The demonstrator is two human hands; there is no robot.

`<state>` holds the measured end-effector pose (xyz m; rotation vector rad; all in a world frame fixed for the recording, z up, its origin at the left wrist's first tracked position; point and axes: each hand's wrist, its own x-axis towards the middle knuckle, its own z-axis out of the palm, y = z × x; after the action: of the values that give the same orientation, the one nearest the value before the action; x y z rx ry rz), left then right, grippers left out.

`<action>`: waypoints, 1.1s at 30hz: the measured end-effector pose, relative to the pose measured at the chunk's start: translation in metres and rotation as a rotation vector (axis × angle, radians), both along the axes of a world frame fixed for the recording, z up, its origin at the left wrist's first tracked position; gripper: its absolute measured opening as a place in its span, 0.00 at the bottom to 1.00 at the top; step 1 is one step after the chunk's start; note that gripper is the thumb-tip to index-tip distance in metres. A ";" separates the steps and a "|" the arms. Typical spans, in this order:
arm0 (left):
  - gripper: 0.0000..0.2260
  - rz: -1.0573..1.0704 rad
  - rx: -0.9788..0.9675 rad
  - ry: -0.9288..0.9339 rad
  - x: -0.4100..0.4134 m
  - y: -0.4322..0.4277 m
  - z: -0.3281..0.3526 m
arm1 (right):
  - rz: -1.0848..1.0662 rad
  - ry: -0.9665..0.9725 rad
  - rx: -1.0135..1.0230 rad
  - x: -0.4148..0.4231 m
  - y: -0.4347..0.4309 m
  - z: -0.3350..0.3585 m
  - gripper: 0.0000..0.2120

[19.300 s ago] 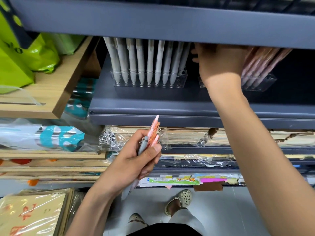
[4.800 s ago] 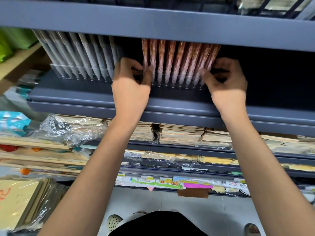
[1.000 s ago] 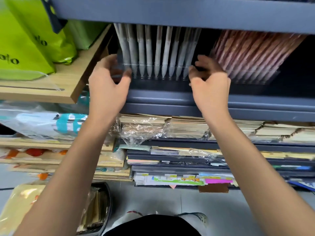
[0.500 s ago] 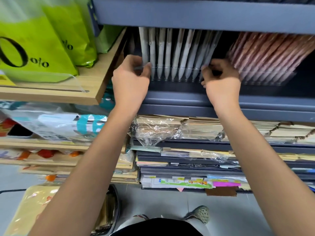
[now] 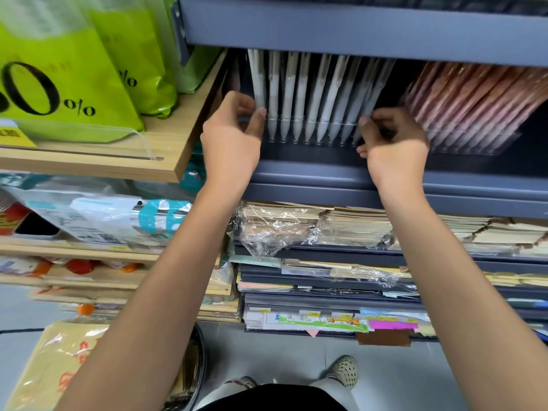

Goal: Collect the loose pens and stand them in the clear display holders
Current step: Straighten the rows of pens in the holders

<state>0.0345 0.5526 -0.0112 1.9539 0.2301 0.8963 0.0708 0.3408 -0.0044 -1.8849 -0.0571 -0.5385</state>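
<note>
Head view: two bright green bags [image 5: 74, 84] sit on a wooden ledge [image 5: 166, 164]. On the grey shelf [image 5: 311, 173], the left hand [image 5: 234, 140] pinches the left end of a clear holder [image 5: 311, 130] with about nine white pens [image 5: 317, 93] standing in it. The right hand [image 5: 394, 146] grips its right end. Just beside it, a second holder [image 5: 474, 145] stands packed with pink pens [image 5: 474, 96], too crowded to count.

1. Grey metal shelving [image 5: 355, 28] fills the centre and right, in several tiers.
2. A wooden shelf [image 5: 89, 169] adjoins it on the left and carries green bags [image 5: 59, 54].
3. The lower metal tiers hold plastic-wrapped paper stacks [image 5: 281, 223].
4. Coloured labels [image 5: 326, 320] line the bottom tier's edge.
5. The floor [image 5: 281, 351] is grey and tiled.
</note>
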 end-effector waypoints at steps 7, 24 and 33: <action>0.06 0.003 0.000 0.008 -0.002 -0.002 -0.001 | -0.007 -0.005 -0.007 0.000 0.001 -0.002 0.09; 0.25 0.064 -0.084 0.048 0.001 -0.019 0.007 | -0.107 0.114 -0.168 -0.002 0.007 0.007 0.29; 0.21 0.088 -0.076 0.034 0.004 -0.018 0.004 | -0.060 0.163 -0.174 0.004 0.005 0.007 0.24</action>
<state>0.0383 0.5348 -0.0072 1.9021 0.3669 0.8987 0.0747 0.3460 0.0023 -2.0999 0.0619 -0.4304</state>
